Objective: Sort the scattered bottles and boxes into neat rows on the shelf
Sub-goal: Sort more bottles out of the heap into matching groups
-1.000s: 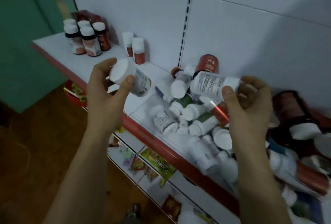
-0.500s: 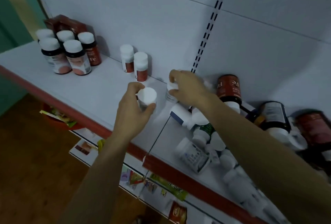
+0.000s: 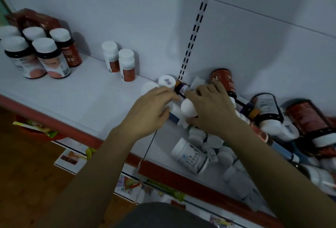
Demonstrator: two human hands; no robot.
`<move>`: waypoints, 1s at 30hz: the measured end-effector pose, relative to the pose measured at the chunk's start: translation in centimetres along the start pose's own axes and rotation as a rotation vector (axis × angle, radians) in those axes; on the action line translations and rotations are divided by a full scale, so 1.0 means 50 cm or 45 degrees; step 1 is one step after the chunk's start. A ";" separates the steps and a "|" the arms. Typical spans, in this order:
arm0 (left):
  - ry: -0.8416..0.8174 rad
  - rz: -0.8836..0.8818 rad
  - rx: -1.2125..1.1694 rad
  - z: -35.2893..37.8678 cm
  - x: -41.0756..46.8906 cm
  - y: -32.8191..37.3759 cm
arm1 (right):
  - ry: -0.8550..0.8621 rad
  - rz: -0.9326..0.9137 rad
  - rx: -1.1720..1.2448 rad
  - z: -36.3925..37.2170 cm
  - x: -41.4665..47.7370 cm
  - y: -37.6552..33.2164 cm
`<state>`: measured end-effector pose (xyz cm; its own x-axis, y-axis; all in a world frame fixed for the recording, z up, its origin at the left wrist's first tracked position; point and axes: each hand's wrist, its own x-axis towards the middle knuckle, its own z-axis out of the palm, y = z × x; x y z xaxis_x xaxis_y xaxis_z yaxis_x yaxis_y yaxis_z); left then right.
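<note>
My left hand lies over the shelf with its fingers stretched right, their tips by a small dark bottle lying at the back wall. Whether they touch it is hidden. Just behind this hand stand two white-capped bottles, upright near the wall. My right hand curls over a white-capped bottle at the left edge of the pile of toppled bottles. Most of that bottle's body is hidden under the hand.
Two small red-and-white bottles stand in a row at the back. Several larger dark bottles and a red box stand at far left. Big dark bottles lie at right. The shelf's red front edge runs diagonally.
Both hands have let go of the bottles they set upright by the wall. They moved right to the pile, where my right hand closed over another white-capped bottle.
</note>
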<state>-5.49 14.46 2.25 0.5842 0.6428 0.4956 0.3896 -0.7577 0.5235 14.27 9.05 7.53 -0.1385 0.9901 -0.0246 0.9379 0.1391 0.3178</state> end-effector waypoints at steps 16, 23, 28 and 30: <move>-0.280 -0.366 -0.045 0.052 -0.064 -0.014 | 0.523 0.088 0.660 -0.018 0.000 0.018; 0.132 -0.751 -0.804 -0.004 -0.115 -0.014 | 0.188 -0.107 0.334 0.004 0.028 -0.034; 0.189 -0.728 -0.898 0.000 -0.123 0.000 | 0.429 -0.013 0.782 -0.002 0.010 0.005; 0.201 -0.705 -0.912 0.005 -0.122 0.008 | 0.621 0.124 0.902 -0.006 -0.011 0.041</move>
<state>-8.71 10.23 -0.74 0.3213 0.9409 0.1073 0.0195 -0.1199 0.9926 16.19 8.79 8.47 -0.0158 0.9011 0.4333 0.9074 0.1949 -0.3723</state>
